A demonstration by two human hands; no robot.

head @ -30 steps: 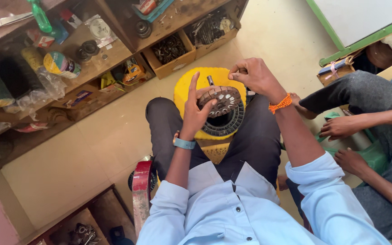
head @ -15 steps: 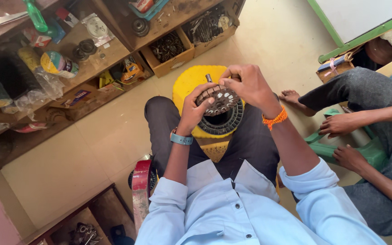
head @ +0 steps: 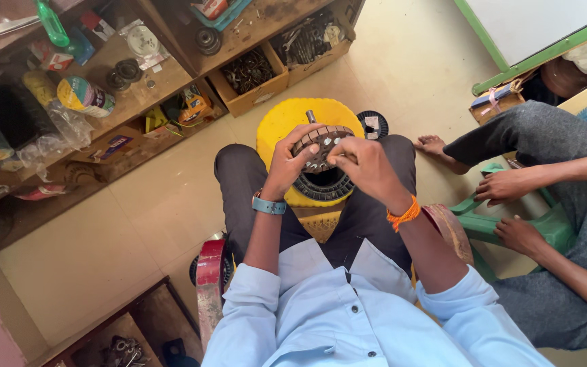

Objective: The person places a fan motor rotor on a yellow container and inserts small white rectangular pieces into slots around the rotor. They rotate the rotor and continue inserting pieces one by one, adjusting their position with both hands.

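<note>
A round motor stator with copper-brown windings is lifted in front of me over a yellow stool. My left hand grips its left rim, a blue watch on the wrist. My right hand, with an orange thread on the wrist, pinches the winding at the stator's right side. A black ribbed ring lies on the stool just below the stator. A small black spool sits on the floor beside the stool.
Low wooden shelves at the left hold boxes of metal parts, tape rolls, bottles and bags. Another person sits at the right on a green stool, hands on knee and seat, bare foot near my stool. A red-framed seat is under me.
My right hand has come in from the stator's far right edge to its near right side. Both hands have drawn the stator closer and a little higher over the stool.
</note>
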